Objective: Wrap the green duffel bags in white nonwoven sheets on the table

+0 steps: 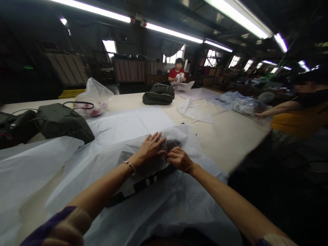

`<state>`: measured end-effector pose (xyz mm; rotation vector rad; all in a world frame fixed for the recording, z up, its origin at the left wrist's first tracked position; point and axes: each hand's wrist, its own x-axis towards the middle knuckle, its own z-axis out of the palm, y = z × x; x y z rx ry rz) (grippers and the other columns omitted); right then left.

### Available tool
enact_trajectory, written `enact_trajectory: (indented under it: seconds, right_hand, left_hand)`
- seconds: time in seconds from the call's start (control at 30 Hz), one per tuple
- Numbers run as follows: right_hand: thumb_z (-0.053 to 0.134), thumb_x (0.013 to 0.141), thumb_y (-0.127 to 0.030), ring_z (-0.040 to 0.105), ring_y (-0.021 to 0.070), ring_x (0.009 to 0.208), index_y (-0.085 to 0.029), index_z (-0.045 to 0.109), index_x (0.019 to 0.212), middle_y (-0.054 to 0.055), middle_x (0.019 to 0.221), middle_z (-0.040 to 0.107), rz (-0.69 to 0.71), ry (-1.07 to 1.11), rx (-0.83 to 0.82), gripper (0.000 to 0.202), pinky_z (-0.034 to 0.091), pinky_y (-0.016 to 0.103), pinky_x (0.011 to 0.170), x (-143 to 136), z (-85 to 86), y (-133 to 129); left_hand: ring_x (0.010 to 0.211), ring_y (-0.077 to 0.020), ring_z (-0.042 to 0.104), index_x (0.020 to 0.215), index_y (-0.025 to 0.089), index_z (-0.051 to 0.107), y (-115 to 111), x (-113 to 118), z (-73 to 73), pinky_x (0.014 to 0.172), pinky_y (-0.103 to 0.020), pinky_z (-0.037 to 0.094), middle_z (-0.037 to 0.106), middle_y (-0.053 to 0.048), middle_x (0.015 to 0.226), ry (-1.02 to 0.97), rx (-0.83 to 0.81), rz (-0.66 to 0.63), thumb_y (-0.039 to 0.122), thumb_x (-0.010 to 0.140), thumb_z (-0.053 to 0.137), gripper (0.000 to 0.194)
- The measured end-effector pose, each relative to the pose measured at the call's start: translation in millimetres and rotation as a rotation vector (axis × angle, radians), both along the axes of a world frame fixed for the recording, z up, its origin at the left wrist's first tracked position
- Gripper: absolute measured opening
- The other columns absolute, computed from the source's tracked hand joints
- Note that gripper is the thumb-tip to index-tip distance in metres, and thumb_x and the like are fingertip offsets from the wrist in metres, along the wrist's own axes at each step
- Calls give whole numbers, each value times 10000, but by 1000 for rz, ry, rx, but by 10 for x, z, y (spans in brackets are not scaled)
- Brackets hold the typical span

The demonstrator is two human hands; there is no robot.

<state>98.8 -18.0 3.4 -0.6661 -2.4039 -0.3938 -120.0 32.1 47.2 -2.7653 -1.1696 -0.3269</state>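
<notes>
- A dark item with black-and-white blocks along its near edge (143,183) lies on the near middle of the bench (225,136), at a slant, its right end farther off than its left; what it is cannot be told.
- A thin translucent sheet (125,153) covers much of its upper side.
- The left hand (152,148) lies palm down on the covered item, fingers spread; a pale bracelet (132,167) circles that wrist.
- The right hand (180,159), just beside it, has its fingers bunched near the item's right end, closed on what looks like the translucent sheet; the fingertips are partly hidden.
- A large white sheet (164,215) lies wrinkled under the item, and flatter white sheets (133,119) lie beyond it.
- On the left of the bench sit a dark green handbag (61,118) with a raised loop handle, a second dark bag (19,124) and a clear plastic bag (93,99) with reddish contents.
- Dark green bags (157,95) stand close together near the far edge.
- On the far right lies a heap of clear plastic (244,104); a person in yellow (299,116) stretches an arm to it.
- Across the bench, a person in a red top (173,73) handles crumpled pale material (180,82).
- Tube lights (176,33) run overhead.
</notes>
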Motion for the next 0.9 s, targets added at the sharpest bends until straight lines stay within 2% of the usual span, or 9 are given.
enact_trajectory:
  seconds: [0.27, 0.4, 0.47, 0.53, 0.6, 0.67, 0.73, 0.8, 0.9]
  right_hand:
    - [522, 935, -153, 611, 180, 952, -228, 691, 1057, 46, 1049, 722, -32, -43, -69, 222, 457, 370, 899, 317, -178, -245]
    - [588, 904, -216, 644, 192, 827, -212, 726, 878, 56, 801, 724, -289, -7, -397, 140, 480, 367, 836, 723, -428, -460]
    - [613, 892, -285, 658, 206, 789, -210, 724, 813, 73, 788, 727, -451, 71, -571, 156, 496, 385, 812, 871, -530, -575]
    - [617, 887, -391, 676, 225, 830, -215, 719, 862, 87, 871, 740, -575, 274, -742, 205, 513, 409, 827, 903, -562, -669]
    - [616, 857, -536, 687, 242, 879, -207, 693, 940, 100, 963, 736, -604, 606, -1021, 348, 543, 418, 803, 803, -521, -712]
    - [619, 786, -671, 694, 252, 899, -187, 659, 968, 113, 1018, 721, -493, 1003, -1384, 519, 572, 408, 749, 611, -442, -685]
    - [637, 732, -721, 697, 240, 862, -169, 640, 954, 109, 987, 717, -328, 1331, -1565, 595, 582, 374, 687, 403, -369, -584]
    - [741, 672, -649, 685, 203, 779, -172, 641, 914, 68, 882, 719, -302, 1634, -1479, 544, 568, 316, 629, 262, -326, -432]
    - [845, 591, -465, 633, 143, 620, -180, 638, 826, 6, 733, 700, -489, 1899, -1220, 424, 514, 246, 530, 297, -341, -234]
  left_hand:
    - [1474, -352, 142, 1527, 245, 192, -131, 3, -68, 1166, -571, 159, 156, -161, 1610, 20, -3, -4, 570, 766, 658, 949]
    - [1482, -342, 109, 1533, 250, 162, -145, 15, -86, 1173, -576, 123, 144, -158, 1613, 13, 6, -1, 557, 734, 695, 1008]
    - [1481, -341, 112, 1533, 246, 165, -146, 17, -90, 1175, -576, 117, 146, -158, 1613, 10, 12, -1, 553, 727, 704, 1016]
    - [1481, -339, 120, 1532, 242, 168, -143, 19, -89, 1178, -573, 114, 142, -157, 1613, 12, 15, -4, 553, 724, 707, 1020]
    - [1481, -332, 122, 1532, 239, 169, -142, 24, -84, 1182, -565, 111, 142, -152, 1614, 16, 18, -7, 554, 724, 705, 1020]
    - [1483, -328, 117, 1533, 233, 166, -146, 31, -77, 1184, -562, 113, 148, -147, 1614, 21, 20, -3, 557, 725, 703, 1023]
    - [1483, -328, 116, 1534, 232, 159, -153, 39, -64, 1183, -561, 122, 152, -143, 1614, 33, 17, 5, 560, 730, 699, 1023]
    - [1483, -325, 118, 1535, 233, 153, -161, 47, -48, 1184, -554, 124, 149, -140, 1615, 55, 17, 13, 563, 737, 694, 1019]
    - [1485, -324, 108, 1536, 229, 148, -168, 58, -22, 1186, -539, 120, 137, -140, 1618, 104, 15, 19, 578, 749, 676, 1010]
